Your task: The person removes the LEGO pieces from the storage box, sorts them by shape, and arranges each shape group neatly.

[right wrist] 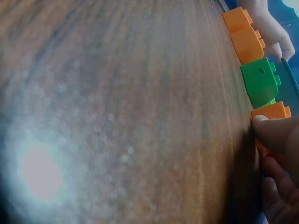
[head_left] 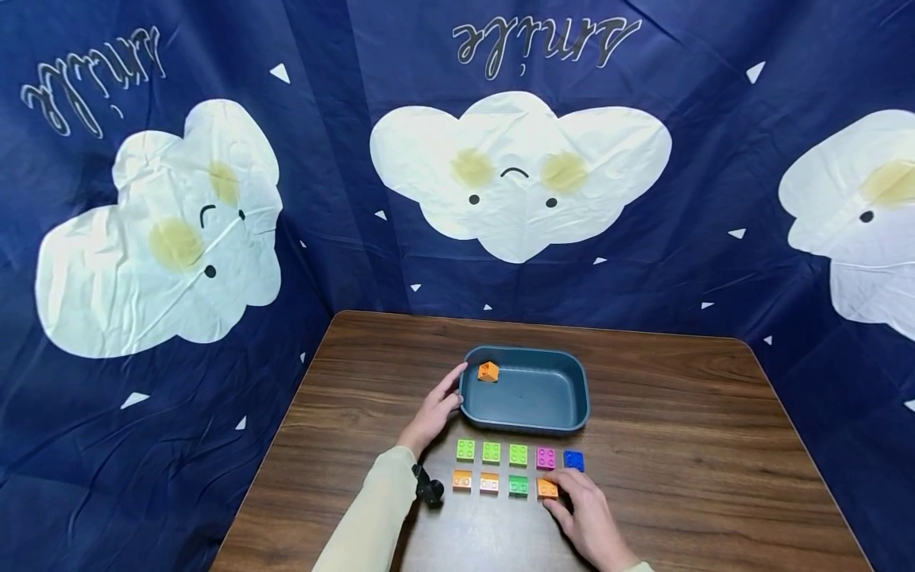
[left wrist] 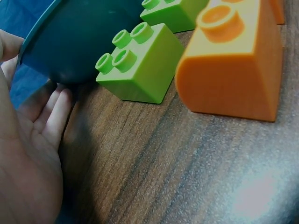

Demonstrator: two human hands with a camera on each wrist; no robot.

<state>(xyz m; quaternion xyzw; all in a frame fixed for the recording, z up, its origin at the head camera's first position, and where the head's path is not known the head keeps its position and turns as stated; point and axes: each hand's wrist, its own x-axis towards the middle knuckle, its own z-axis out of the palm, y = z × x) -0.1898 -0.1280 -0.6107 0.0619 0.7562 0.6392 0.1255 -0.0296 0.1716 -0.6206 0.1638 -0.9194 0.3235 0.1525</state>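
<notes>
My left hand [head_left: 436, 409] touches the left side of a dark teal bin [head_left: 525, 429], its fingers fairly straight along the rim and outer wall. Inside the bin, by its left end, lies an orange toy brick [head_left: 488, 372]. At the right end of the front row of bricks, my right hand [head_left: 588, 512] pinches another orange brick [head_left: 547, 489] between thumb and fingers. That brick is partly covered by the fingers in the right wrist view. Beside it stands a green brick [right wrist: 260, 81], then two orange bricks [head_left: 461, 480] further left.
Behind the front row, a second row holds lime green bricks [head_left: 492, 453], a pink brick [head_left: 546, 457] and a blue brick [head_left: 574, 460]. All stand on a wooden table [head_left: 686, 429]. A dark blue cloth [head_left: 322, 159] with white clouds hangs around it.
</notes>
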